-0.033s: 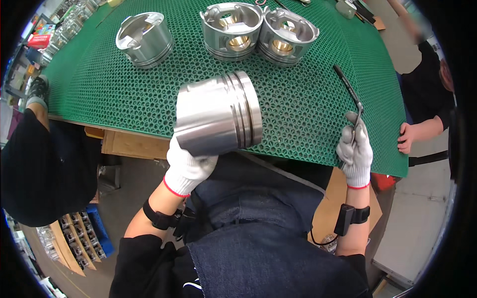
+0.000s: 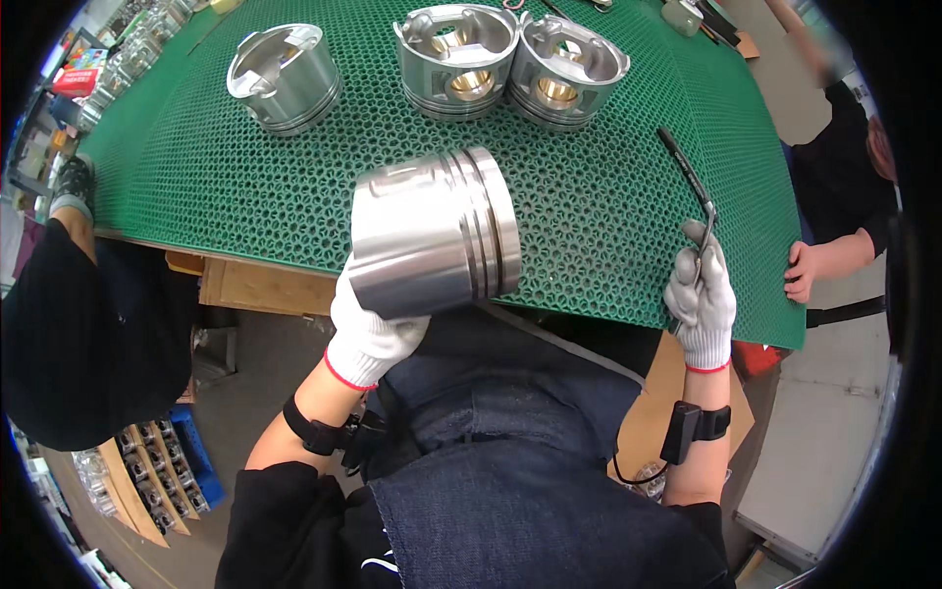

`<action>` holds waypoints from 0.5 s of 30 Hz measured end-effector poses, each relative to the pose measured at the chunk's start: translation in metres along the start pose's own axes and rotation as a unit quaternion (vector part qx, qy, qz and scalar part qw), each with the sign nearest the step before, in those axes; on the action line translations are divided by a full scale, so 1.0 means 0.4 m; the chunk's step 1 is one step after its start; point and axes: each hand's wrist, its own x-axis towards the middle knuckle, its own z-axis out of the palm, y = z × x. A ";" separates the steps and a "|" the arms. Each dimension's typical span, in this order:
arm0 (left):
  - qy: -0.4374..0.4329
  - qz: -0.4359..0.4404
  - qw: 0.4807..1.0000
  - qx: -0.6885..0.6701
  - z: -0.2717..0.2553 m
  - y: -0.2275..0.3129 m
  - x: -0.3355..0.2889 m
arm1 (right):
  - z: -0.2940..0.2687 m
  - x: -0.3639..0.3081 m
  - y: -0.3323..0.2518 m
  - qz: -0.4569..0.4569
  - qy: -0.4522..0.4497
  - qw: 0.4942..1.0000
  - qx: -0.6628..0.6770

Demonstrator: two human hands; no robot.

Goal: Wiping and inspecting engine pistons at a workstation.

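A large silver piston [image 2: 412, 240], lying on its side in the air over the mat's near edge, is held from beneath by my left hand [image 2: 373, 329]. Its ring grooves face right. The white-gloved fingers are partly hidden behind the piston. My right hand [image 2: 702, 299], also gloved, is closed around a thin bent metal tool with a black end [image 2: 684, 167], which points away and to the left. Farther back on the green mat stand another piston [image 2: 289, 83] at the left and two pistons side by side, one [image 2: 458, 64] touching or nearly touching the other [image 2: 566, 74].
The green honeycomb mat [image 2: 216, 187] covers the table. One person's dark-clothed body [image 2: 88, 334] is close at the left; another person's hand [image 2: 800, 275] rests at the right edge. A glass jar [image 2: 682, 18] stands far right. Boxed parts [image 2: 162, 471] sit low at left.
The piston in my left hand has turned slightly and shifted a little down and to the right. My right hand and its tool look the same.
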 end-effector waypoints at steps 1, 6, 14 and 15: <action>-0.038 -0.043 0.996 -0.062 0.007 -0.005 -0.016 | 0.002 -0.001 0.004 0.002 0.002 1.000 0.000; -0.076 -0.200 0.904 -0.369 0.089 -0.063 -0.091 | -0.012 -0.005 0.009 -0.030 -0.042 0.998 0.026; -0.002 -0.465 0.451 -0.762 0.062 -0.041 -0.074 | -0.048 0.007 0.014 -0.023 0.006 0.997 0.067; -0.003 -0.466 0.456 -0.758 0.044 -0.039 -0.070 | -0.041 0.010 0.012 -0.023 0.004 0.997 0.073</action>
